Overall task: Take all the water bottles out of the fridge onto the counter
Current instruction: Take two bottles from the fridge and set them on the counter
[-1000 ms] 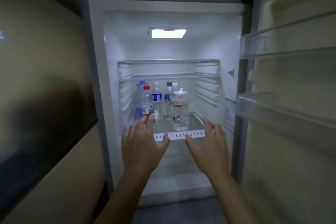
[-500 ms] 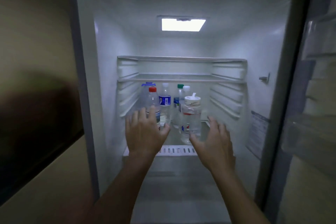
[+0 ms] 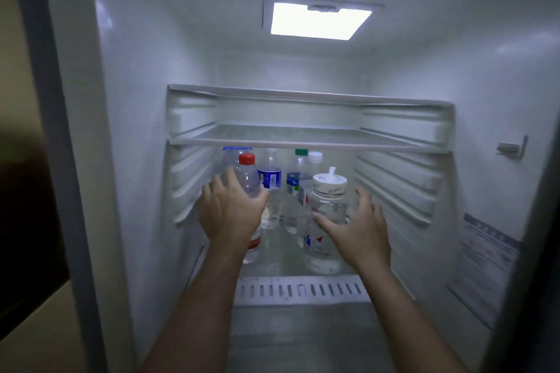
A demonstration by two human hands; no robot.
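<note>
Since a second earlier, I noted the left hand (image 3: 231, 215) had closed around the red-capped bottle (image 3: 248, 188) at frame centre, while the right hand (image 3: 359, 232), spread open, neared the wide-lidded bottle (image 3: 328, 215); removal had begun.

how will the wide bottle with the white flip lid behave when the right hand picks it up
The wide white-lidded bottle looks nearly full, so probably heavy for its size. Its clear, smooth wall may be slick from the cold. The right hand is spread around it, not yet closed; a broad body likely needs a wide grip.
</note>
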